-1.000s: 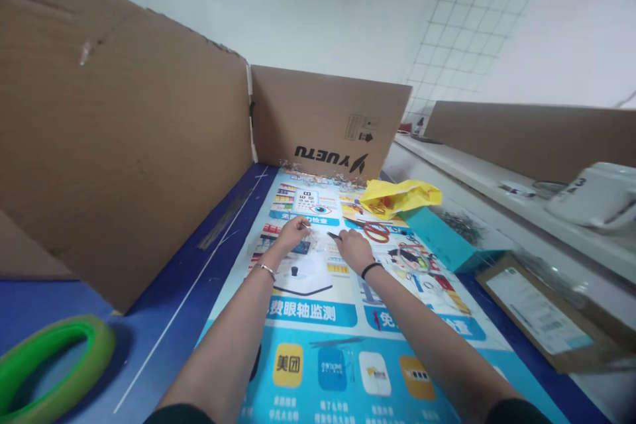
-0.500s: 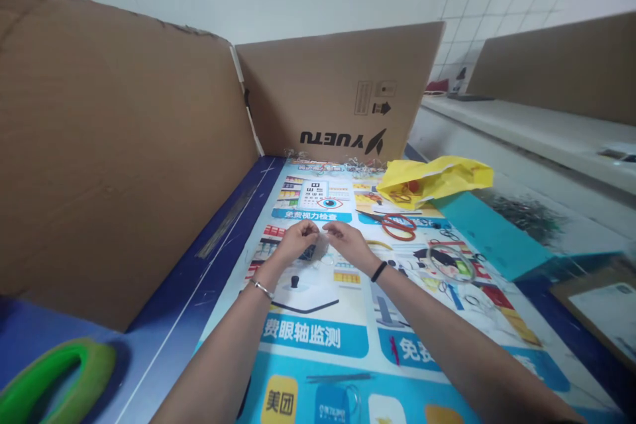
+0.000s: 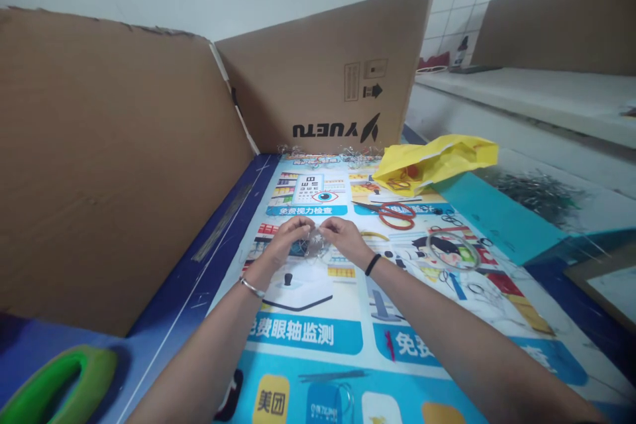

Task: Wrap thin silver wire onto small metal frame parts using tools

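Observation:
Both hands meet over the printed poster [image 3: 308, 285]. My left hand [image 3: 291, 238] pinches thin, clear or silvery wire [image 3: 317, 245], which hangs in loose loops between the hands. My right hand [image 3: 340, 236] has thumb and forefinger pressed together at the same wire, a small gap from the left fingertips. Beyond my right hand lie scissors [image 3: 397, 215] with red-orange handles, their blades pointing left. A coil of pale wire [image 3: 454, 250] rests on the poster to the right.
A yellow bag [image 3: 437, 164] lies at the back right, beside a turquoise box flap [image 3: 501, 218] and a heap of silvery wire pieces [image 3: 536, 199]. Cardboard panels [image 3: 328, 79] stand behind and at the left. A green tape roll [image 3: 94, 377] sits at the near left.
The view has shifted slightly. My hands remain close together, and the looped wire between them shows more clearly than before.

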